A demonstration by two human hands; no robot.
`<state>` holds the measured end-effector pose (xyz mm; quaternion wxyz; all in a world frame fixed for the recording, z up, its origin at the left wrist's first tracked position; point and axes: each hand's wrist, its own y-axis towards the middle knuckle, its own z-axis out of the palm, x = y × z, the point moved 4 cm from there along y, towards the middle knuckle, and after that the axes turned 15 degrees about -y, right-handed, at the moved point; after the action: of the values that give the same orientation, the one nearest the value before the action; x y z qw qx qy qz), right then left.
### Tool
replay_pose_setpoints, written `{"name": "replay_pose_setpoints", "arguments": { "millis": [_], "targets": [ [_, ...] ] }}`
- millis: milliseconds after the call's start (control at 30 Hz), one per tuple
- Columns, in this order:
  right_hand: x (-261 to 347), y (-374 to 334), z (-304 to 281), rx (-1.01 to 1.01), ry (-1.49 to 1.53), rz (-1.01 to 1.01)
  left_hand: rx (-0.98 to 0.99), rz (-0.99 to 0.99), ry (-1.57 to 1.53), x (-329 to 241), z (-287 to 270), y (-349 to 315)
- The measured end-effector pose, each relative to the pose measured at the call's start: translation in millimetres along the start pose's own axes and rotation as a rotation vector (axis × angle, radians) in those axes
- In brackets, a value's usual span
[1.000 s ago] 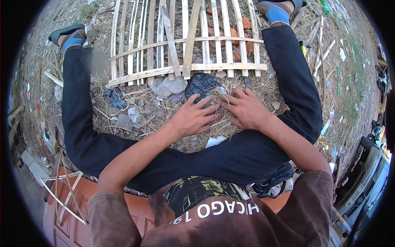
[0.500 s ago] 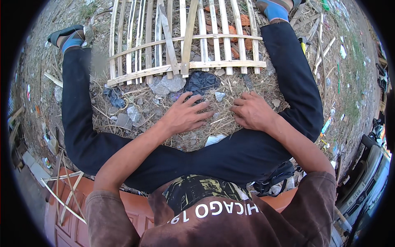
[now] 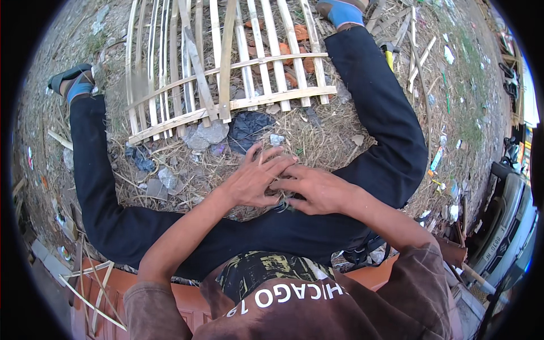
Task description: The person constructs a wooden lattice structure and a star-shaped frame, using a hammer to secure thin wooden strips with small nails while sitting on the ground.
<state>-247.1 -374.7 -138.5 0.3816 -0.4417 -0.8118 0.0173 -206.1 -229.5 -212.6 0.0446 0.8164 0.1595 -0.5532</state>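
Head view: the fingers (image 3: 279, 164) of the left hand (image 3: 252, 181) are seen spread and flat, their tips laid over the fingers (image 3: 283, 184) of the right hand (image 3: 320, 190), which are curled loosely inward; between the two hands, just below where they meet, a small dark bit (image 3: 283, 205) is partly seen, and whether it is pinched or only touched cannot be told. It lies low over the straw (image 3: 317, 144) between the outstretched legs (image 3: 391, 136), near the body. Its kind is too hidden to name; it is judged to be light, thin and easily bent, best taken between thumb and forefinger close to its middle, since a bit so small would be lost readily in the straw. Beyond the hands, dry straw and litter cover the ground, with a black scrap (image 3: 249, 127) of plastic and a grey stone (image 3: 205, 135) lying just beside the near edge of a bamboo lattice (image 3: 226, 68). The lattice is made of upright slats crossed by two rails and lies flat on the ground between the feet; it is judged stiff but light, with splintery edges, and would be gripped best at a rail. A sandal (image 3: 71, 82) is worn on the left foot and a blue shoe (image 3: 345, 11) on the right. Loose bamboo strips (image 3: 416, 54) lie well apart on the right, and a vehicle (image 3: 507, 226) stands at the far right edge.
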Motion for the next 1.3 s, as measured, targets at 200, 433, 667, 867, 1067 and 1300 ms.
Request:
{"name": "replay_pose_setpoints", "arguments": {
  "millis": [200, 433, 667, 867, 1067, 1300],
  "targets": [
    [20, -9, -21, -0.057, -0.051, 0.124, -0.125, 0.172, 0.224, 5, 8, 8],
    [-33, -30, -25, -0.163, -0.343, 0.393, -0.084, 0.140, 0.345, 15, -33, -23],
    [-26, -28, 11, -0.068, -0.344, 0.416, -0.053, 0.040, 0.360, 16, -51, -52],
    [-27, -20, 3, -0.325, -0.265, 0.712, -0.136, -0.127, 0.281, 23, -73, -77],
    [26, 20, 44, 0.067, -0.186, 0.550, -0.120, -0.186, 0.139, -30, -88, -49],
    [70, 41, 80, -0.035, -0.130, 0.411, -0.026, -0.057, 0.294, -29, -52, 1]
  ]
}}
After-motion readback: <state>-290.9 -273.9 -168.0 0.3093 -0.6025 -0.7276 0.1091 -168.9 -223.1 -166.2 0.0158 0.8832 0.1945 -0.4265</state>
